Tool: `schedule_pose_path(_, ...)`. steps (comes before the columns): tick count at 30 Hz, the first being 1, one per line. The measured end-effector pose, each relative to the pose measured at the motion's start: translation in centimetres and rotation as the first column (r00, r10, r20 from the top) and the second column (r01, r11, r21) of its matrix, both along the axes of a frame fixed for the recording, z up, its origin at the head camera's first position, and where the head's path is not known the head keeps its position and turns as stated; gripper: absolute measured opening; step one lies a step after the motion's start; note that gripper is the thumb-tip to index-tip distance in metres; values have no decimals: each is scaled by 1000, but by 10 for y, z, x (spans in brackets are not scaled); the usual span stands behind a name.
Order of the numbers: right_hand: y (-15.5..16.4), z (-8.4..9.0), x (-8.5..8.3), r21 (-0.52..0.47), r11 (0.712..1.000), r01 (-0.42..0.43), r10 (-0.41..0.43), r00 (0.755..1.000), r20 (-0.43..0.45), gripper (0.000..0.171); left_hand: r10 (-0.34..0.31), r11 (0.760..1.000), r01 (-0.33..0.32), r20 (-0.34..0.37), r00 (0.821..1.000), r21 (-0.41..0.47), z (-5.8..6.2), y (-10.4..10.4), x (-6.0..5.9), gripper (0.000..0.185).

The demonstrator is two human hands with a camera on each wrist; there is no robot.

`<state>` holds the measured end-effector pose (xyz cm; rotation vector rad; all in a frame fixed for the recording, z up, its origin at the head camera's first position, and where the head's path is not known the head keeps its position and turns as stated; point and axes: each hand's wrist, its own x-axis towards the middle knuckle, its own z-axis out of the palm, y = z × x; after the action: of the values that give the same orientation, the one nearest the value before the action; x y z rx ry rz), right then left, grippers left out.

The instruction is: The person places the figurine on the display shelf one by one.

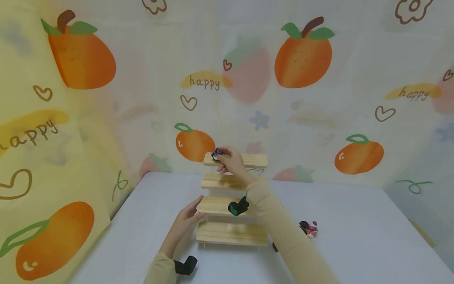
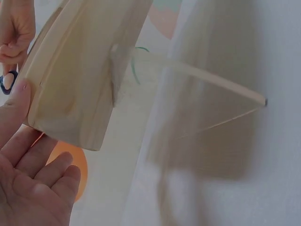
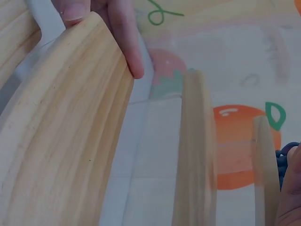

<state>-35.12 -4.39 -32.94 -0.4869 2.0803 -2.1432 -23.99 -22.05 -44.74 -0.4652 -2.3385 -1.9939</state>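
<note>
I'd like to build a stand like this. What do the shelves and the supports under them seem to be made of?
The shelves look like wood, smooth and apparently unpainted: pale, with grain lines along them. The supports are probably clear plastic, smooth and glassy: the printed backdrop shows through, and their edges look pale. Glass is possible.

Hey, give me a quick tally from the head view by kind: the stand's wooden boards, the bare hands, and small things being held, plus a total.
Wooden boards: 4 (top board, second board, third board, bottom board)
Hands: 2 (left hand, right hand)
Small held things: 1 (dark blue trinket)
Total: 7
</note>
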Motion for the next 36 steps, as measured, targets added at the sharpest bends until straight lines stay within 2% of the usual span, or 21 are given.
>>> schedule_pose_path(4, -3, -5, 2, -21, 1000, -5, 5, 1000, -1, 34, 24, 999, -24, 5, 1000, -30, 5, 2, 8, 58)
schedule_pose_path(12, -1, -5, -1, -12, 1000, -2, 2, 1000, -16, 39, 20, 1000, -20, 8, 1000, 6, 4, 1, 6, 58)
schedule_pose_path(15, 6, -6, -1, -59, 998, 5, -7, 1000, -30, 44, 19, 999, -20, 26, 999, 29, 2, 2, 6, 59)
schedule_pose_path(19, 21, -3, 4, -171, 985, 9, -22, 997, -74, 47, 21, 999, -23, 36, 999, 46, -10, -1, 0, 59)
schedule_pose_path(22, 33, 0, 9, -188, 982, 10, -36, 990, -137, 48, 41, 999, -42, 20, 999, 35, -20, -4, -4, 60)
schedule_pose_path(26, 46, 4, 19, -194, 981, 11, -49, 979, -195, 46, 72, 997, -72, 8, 997, 17, -22, -6, -3, 62)
schedule_pose_path(32, 63, 11, 41, -263, 964, -25, -30, 979, -201, 40, 49, 998, -50, 34, 998, 38, -24, -6, -4, 61)
schedule_pose_path(36, 78, 13, 53, -265, 963, -53, -1, 980, -200, 41, 43, 998, -45, 32, 999, 40, -23, -3, -5, 62)
